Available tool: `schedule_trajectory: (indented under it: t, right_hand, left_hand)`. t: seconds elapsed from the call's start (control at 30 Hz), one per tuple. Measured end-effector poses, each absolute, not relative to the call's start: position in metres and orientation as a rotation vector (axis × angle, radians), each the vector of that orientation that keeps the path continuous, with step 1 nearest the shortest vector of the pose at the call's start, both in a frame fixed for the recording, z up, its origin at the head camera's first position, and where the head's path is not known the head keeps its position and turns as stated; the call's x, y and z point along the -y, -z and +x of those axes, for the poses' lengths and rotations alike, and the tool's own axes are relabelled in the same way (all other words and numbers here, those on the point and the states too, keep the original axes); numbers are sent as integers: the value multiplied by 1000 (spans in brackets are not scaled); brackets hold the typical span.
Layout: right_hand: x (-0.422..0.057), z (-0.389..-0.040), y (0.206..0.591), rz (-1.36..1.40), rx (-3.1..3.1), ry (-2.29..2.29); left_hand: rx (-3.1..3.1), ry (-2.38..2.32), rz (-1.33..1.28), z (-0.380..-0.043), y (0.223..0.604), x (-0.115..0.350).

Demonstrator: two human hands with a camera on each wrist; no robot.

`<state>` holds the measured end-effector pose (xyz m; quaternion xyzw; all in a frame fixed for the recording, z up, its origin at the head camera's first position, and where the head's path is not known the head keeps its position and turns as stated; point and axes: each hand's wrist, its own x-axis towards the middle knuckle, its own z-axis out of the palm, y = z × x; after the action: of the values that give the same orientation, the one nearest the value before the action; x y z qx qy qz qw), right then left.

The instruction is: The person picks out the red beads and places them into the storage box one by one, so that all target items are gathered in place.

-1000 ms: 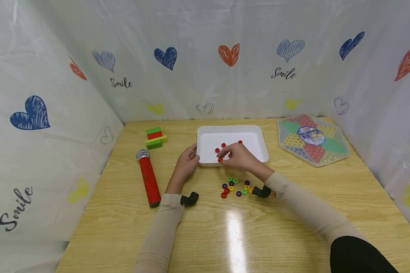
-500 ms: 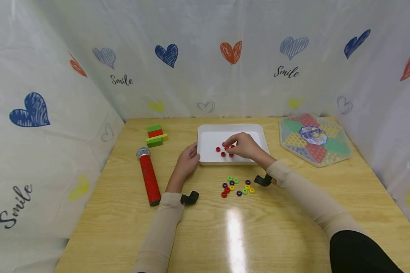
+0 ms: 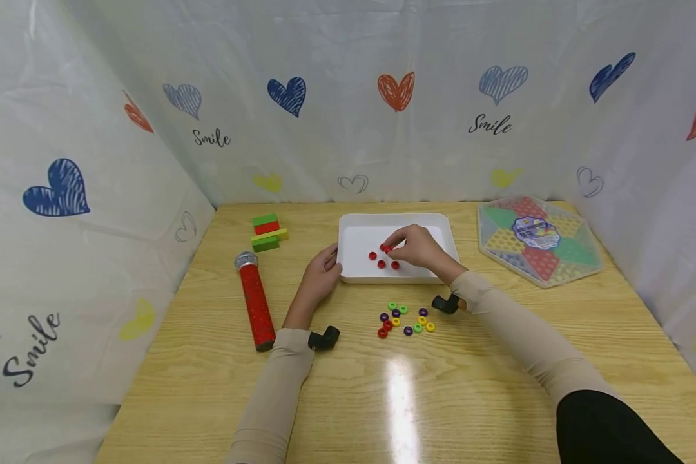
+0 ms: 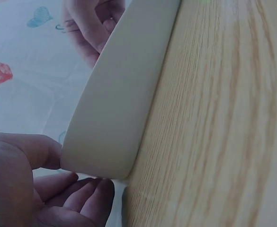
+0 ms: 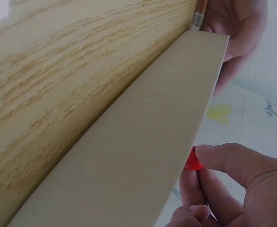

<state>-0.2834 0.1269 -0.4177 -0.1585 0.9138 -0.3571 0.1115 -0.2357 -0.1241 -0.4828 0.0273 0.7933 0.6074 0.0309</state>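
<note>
The white tray (image 3: 397, 280) stands toward the back of the table. My left hand (image 3: 319, 277) holds its front left corner; in the left wrist view the thumb (image 4: 46, 150) lies against the rim, with curled fingers below. Over the tray's middle, my right hand (image 3: 419, 249) pinches a small red bead (image 5: 193, 161) between thumb and fingertips. Several other red beads (image 3: 381, 264) lie on the tray floor around those fingertips. The tray wall partly hides the pinched bead in the right wrist view.
Loose ring beads in red, purple (image 3: 408, 331), green (image 3: 403, 310) and yellow (image 3: 430, 327) lie in front of the tray. A red microphone (image 3: 256, 303) and coloured blocks (image 3: 267, 233) are at left. A hexagonal game board (image 3: 539, 241) lies at right.
My right hand has moved back and to the right over the tray from near its front wall. The red bead at the tray's back right no longer shows there. The left hand stays at the corner.
</note>
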Motion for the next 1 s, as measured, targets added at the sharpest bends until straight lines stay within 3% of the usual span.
schedule_trajectory:
  t: [0.6, 1.0]
  right_hand:
    - [-130, -279, 422, -472, -2680, 1040]
    - [-129, -255, 406, -542, -2657, 1091]
  left_hand:
    - [-2464, -1871, 116, -236, 484, 124]
    - [-2458, -1869, 107, -236, 484, 124]
